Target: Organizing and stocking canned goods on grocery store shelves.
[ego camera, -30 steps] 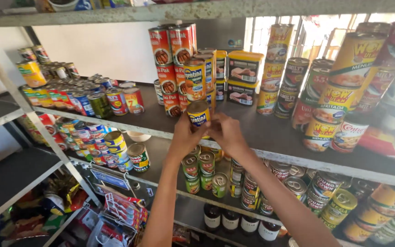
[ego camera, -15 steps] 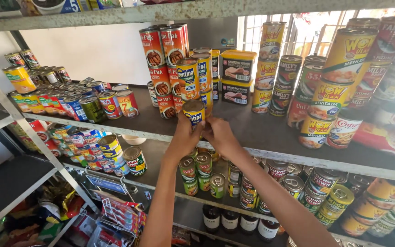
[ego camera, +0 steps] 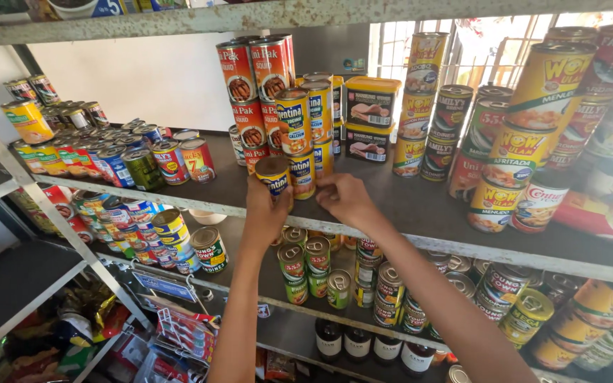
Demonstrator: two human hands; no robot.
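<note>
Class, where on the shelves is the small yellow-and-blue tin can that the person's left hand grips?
In the head view, the small yellow-and-blue tin can sits at the front edge of the grey middle shelf, held by the left hand, just left of a stack of matching cans.

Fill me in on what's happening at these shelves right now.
A person stands at metal shelving packed with canned goods. Their left hand has its grip around a yellow and blue can at the front of the middle shelf. The right hand rests next to it, fingers at the base of a stack of similar yellow cans. Tall red cans stand stacked behind, and more tins fill the shelf below.
</note>
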